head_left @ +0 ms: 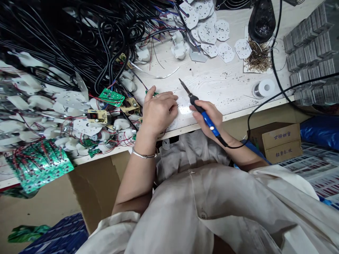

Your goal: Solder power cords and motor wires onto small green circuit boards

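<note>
My right hand (209,114) is closed around a blue-handled soldering iron (202,113); its dark tip points up and left over the white bench (212,79). My left hand (159,111) rests near the bench's front edge, fingers curled over a small green circuit board (155,93) that is mostly hidden under them. A thin strand, perhaps solder wire, shows at my left fingertips, close to a bright white round plate (184,110) lying between the two hands.
A thick tangle of black cables (79,38) fills the left back. White plastic parts and green boards (39,167) crowd the left. Round white plates (209,31), a solder spool (266,87), an iron stand (262,19) and grey stacked parts (312,53) sit to the right. Cardboard boxes (280,141) stand below.
</note>
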Demonstrator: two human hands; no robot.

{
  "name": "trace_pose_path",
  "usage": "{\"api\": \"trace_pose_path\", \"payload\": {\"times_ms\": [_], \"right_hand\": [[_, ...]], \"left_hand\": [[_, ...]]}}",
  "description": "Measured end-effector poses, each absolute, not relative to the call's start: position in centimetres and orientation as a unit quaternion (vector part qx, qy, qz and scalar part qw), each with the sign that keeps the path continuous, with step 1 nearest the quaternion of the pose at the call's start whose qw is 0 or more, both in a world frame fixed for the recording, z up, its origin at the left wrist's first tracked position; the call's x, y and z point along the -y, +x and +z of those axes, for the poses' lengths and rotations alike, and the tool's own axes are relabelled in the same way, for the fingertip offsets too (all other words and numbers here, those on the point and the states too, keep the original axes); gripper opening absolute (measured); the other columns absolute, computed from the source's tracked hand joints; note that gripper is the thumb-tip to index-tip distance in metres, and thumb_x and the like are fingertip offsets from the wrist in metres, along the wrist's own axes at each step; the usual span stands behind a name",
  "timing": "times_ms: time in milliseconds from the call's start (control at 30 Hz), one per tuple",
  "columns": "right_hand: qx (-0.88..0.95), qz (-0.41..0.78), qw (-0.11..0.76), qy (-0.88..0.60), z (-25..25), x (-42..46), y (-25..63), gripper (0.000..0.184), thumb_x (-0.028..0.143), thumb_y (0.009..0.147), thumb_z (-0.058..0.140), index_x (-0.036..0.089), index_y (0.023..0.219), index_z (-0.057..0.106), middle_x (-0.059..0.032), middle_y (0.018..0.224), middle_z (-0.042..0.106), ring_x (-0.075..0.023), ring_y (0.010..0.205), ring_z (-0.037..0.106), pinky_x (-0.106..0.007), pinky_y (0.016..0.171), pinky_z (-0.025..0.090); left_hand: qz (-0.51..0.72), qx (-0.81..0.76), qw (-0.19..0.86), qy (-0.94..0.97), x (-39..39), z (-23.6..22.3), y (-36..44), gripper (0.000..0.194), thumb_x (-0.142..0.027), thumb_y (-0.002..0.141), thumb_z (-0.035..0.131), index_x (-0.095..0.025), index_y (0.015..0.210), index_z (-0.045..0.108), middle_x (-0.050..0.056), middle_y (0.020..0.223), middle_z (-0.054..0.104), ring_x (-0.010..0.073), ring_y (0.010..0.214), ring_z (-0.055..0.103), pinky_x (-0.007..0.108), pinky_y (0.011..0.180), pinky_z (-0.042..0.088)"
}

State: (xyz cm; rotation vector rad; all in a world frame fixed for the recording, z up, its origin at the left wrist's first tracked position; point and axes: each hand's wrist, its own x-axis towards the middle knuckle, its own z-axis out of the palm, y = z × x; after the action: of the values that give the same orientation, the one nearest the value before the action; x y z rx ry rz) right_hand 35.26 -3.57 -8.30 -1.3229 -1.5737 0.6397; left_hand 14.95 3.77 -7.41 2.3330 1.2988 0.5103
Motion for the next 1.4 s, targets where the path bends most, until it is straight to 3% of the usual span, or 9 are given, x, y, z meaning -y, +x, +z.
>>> {"api": "trace_pose_path", "payload": {"times_ms": [167,367,567,667,767,1000,1400], "right_hand": [[0.744,0.188,0.359,-0.531,-9.4,3.0,34.9,0.034,0.051,0.102,0.047,0.032,0.124,0.064,-0.0026,0.101,0.067,-0.0151,0.092,0.068,-0.024,0.077,0.058],[0.744,0.156,0.362,-0.539,-9.5,3.0,34.8,0.031,0.05,0.103,0.047,0.031,0.121,0.064,-0.0016,0.101,0.067,-0.0125,0.09,0.068,-0.021,0.074,0.057],[0.677,0.215,0.472,-0.522,-8.9,3.2,35.1,0.028,0.048,0.1,0.054,0.027,0.114,0.066,-0.0035,0.099,0.075,-0.0159,0.094,0.073,-0.031,0.086,0.062],[0.547,0.292,0.567,-0.543,-9.0,4.1,35.4,0.026,0.049,0.1,0.054,0.028,0.109,0.066,0.0023,0.08,0.075,-0.0123,0.066,0.073,-0.027,0.065,0.061],[0.469,0.322,0.606,-0.556,-9.4,4.7,35.7,0.028,0.051,0.099,0.054,0.028,0.098,0.069,0.0079,0.06,0.066,-0.0085,0.04,0.057,-0.023,0.045,0.051],[0.548,0.298,0.523,-0.58,-8.5,4.8,36.0,0.034,0.056,0.096,0.056,0.026,0.09,0.072,0.0008,0.07,0.073,-0.0182,0.075,0.076,-0.032,0.069,0.062],[0.551,0.31,0.508,-0.585,-8.4,4.6,36.2,0.039,0.059,0.096,0.053,0.026,0.09,0.073,-0.0002,0.072,0.075,-0.0188,0.078,0.076,-0.032,0.066,0.061]], "left_hand": [[0.191,-0.467,0.17,0.847,-3.4,-6.7,15.0,0.017,-0.026,0.092,0.054,-0.025,0.08,0.066,-0.001,0.103,0.077,0.0232,0.106,0.071,0.062,0.123,0.034],[0.172,-0.45,0.163,0.861,-3.6,-6.4,15.1,0.022,-0.025,0.092,0.052,-0.023,0.079,0.069,0.003,0.104,0.079,0.0251,0.097,0.073,0.056,0.107,0.047],[0.15,-0.443,0.18,0.865,-4.0,-6.3,14.9,0.021,-0.024,0.091,0.052,-0.025,0.081,0.071,0.002,0.107,0.079,0.0262,0.1,0.072,0.056,0.108,0.045],[0.15,-0.446,0.176,0.865,-3.9,-6.3,15.0,0.024,-0.025,0.093,0.051,-0.025,0.082,0.072,0.003,0.106,0.08,0.0263,0.1,0.072,0.057,0.11,0.045],[0.154,-0.446,0.176,0.864,-3.9,-6.4,15.1,0.024,-0.024,0.093,0.051,-0.026,0.085,0.074,0.004,0.106,0.079,0.0264,0.1,0.072,0.057,0.11,0.045],[0.155,-0.438,0.173,0.868,-3.8,-6.3,15.0,0.025,-0.023,0.094,0.052,-0.023,0.086,0.075,0.005,0.106,0.079,0.026,0.1,0.072,0.055,0.109,0.047],[0.148,-0.437,0.166,0.872,-3.9,-6.4,15.1,0.024,-0.026,0.094,0.05,-0.022,0.086,0.073,0.006,0.107,0.078,0.0262,0.098,0.069,0.054,0.107,0.047]]}}
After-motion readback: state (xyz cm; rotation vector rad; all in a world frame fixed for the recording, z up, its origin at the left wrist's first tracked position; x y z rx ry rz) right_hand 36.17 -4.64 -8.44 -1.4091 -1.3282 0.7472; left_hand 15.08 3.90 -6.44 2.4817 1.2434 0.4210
